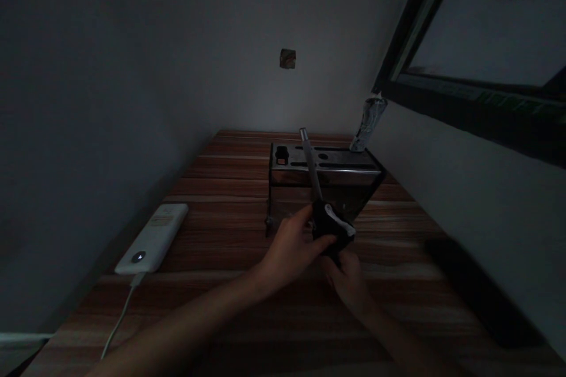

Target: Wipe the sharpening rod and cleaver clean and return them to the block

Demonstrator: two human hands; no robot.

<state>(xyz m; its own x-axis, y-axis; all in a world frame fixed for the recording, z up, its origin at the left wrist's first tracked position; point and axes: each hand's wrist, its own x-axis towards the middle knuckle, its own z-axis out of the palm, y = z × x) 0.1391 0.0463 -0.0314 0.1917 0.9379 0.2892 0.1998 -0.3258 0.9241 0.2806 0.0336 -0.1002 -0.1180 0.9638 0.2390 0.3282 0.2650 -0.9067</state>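
Observation:
In dim light both my hands meet over a wooden table [212, 230]. My left hand [289, 247] pinches the black handle [331, 225] of a tool whose long grey metal rod [311, 168] points up and away. My right hand [349, 280] grips the same handle from below, fingers closed. Just behind the hands stands a metal knife block [327, 174] with slots in its top; a small black-handled item [282, 156] sits in its left slot.
A white power bank [152, 238] with a lit indicator lies at the left, its white cable [117, 321] trailing toward me. A crumpled foil-like wrapper [369, 123] stands behind the block by the right wall. A dark-framed picture [477, 41] hangs on that wall. A long dark object [477, 291] lies at the right.

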